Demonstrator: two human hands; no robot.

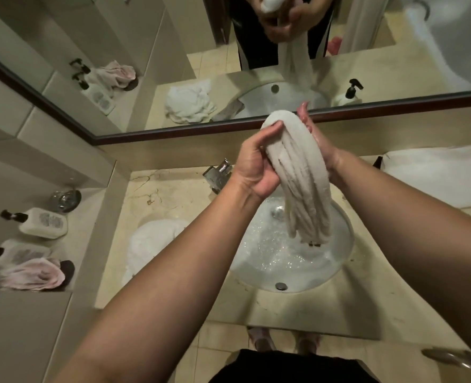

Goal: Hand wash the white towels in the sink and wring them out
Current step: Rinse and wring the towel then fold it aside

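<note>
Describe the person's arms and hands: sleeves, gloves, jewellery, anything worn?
Both forearms are bare right to the frame edge: no sleeves in view. Left hand and right hand have no gloves; no rings, watch or bracelets visible. The right hand looks wet and glossy.

- There is one view only, from a wide-angle camera worn on the person's head.
- It looks steeply down and forward over the tabletop (190,194), with the sink (339,261) just below the middle of the picture.
- It sits close: both forearms enter from the bottom edge and fill much of the lower half, and the left hand (256,164) and right hand (315,139) meet near the centre.
- The far edge of the tabletop meets a wall mirror (173,64) across the top, which shows the same sink from the opposite side.
- The wide lens bends straight edges near the borders.
- The floor (220,341) shows at the bottom.
</note>
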